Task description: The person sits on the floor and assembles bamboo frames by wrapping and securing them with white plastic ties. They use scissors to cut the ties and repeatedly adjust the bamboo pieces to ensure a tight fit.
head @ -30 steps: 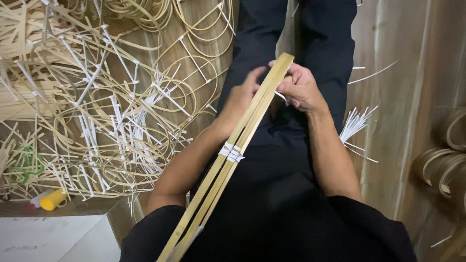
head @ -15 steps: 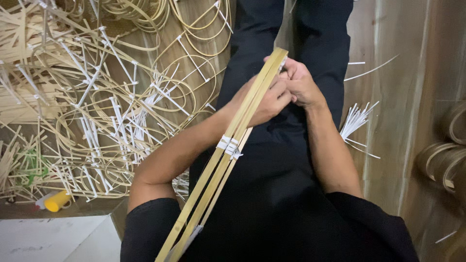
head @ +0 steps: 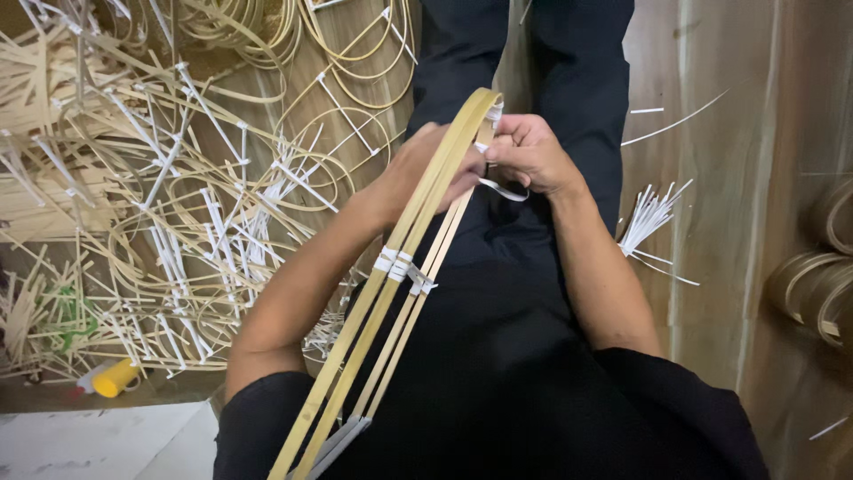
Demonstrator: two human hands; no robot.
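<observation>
**Bent bamboo strips held at the tip, white tie half-threaded**

Wooden plank flooring (head: 711, 267), brown and smooth-grained, fills the background. On the person's left lies a large tangled heap of pale bamboo loops and offcuts bristling with white plastic ties (head: 178, 222); on the right, a small fan of loose white cable ties (head: 653, 218) rests on the planks, with coiled bamboo hoops (head: 817, 293) at the edge. A little yellow-capped tube (head: 111, 378) sits near the heap.

Across the person's black-clothed lap runs a long bundle of flat, yellowish bamboo strips (head: 391, 311), glossy and springy, bound midway by white ties (head: 400, 267) and curving over at the far end.

The left hand (head: 426, 169) is closed around the strips just below the bend. The right hand (head: 529, 151) pinches a thin white cable tie (head: 499, 188) against the tip, fingers curled tight.

Risk, as I judge it: the strips look under tension, so a slackened left grip could let them spring apart, and the slippery tie could slide off before it locks.
</observation>
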